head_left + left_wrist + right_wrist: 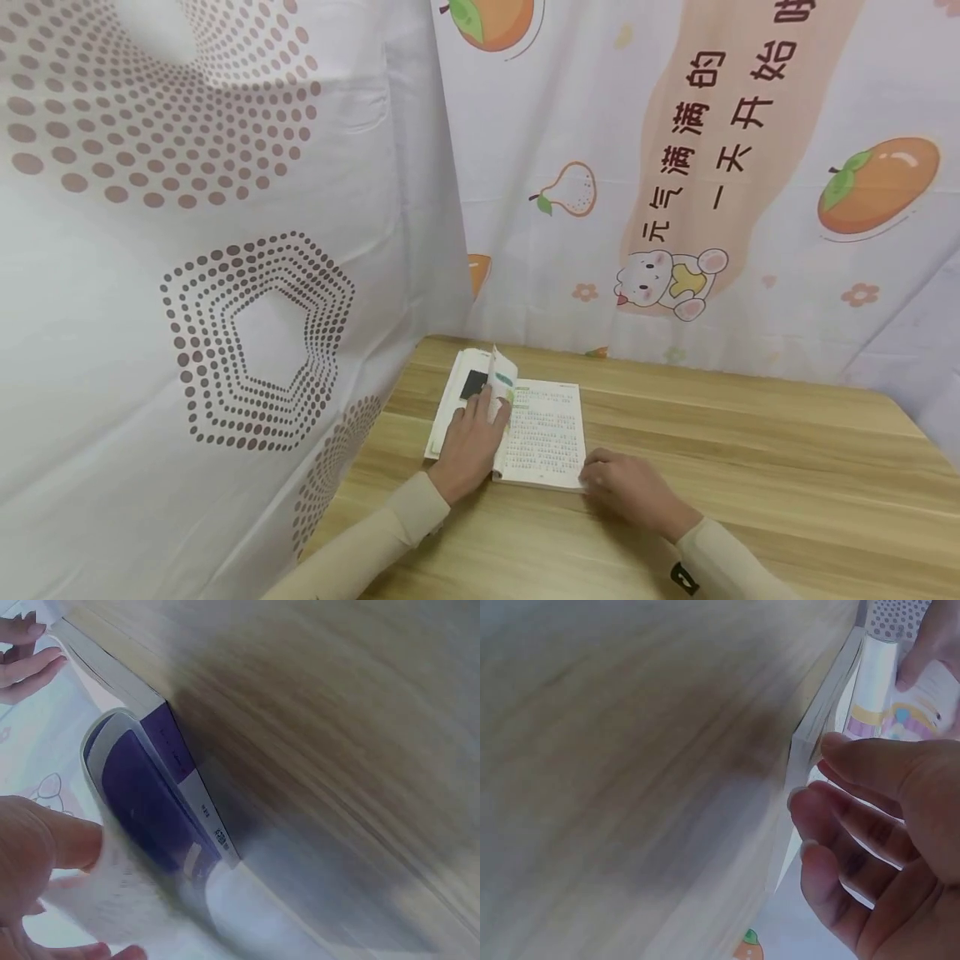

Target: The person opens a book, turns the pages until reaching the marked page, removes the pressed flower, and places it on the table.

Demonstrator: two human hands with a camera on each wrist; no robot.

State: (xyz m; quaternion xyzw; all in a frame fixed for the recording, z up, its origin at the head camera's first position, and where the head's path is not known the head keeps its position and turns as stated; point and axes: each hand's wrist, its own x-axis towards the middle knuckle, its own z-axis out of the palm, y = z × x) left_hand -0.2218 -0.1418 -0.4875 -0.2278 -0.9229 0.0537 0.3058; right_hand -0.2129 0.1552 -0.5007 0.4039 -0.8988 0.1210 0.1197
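Note:
A thick paperback book (546, 437) lies open on the table, its right page full of small print. Left of the spine, a coloured page (504, 372) stands raised. My left hand (471, 437) holds that page between thumb and fingers; in the left wrist view the thumb (71, 838) lies over a bent sheet. The purple and white spine (187, 776) faces that camera. At the lower right corner of the book is my right hand (626, 487). Its thumb and forefinger pinch a page at the corner, while the other fingers (826, 881) curl loosely beside the edge.
The wood-grained table (750, 450) extends right of the book and towards me. A white dotted curtain (225, 350) hangs along the left side, and a fruit-printed curtain (540, 275) hangs behind the table's far edge.

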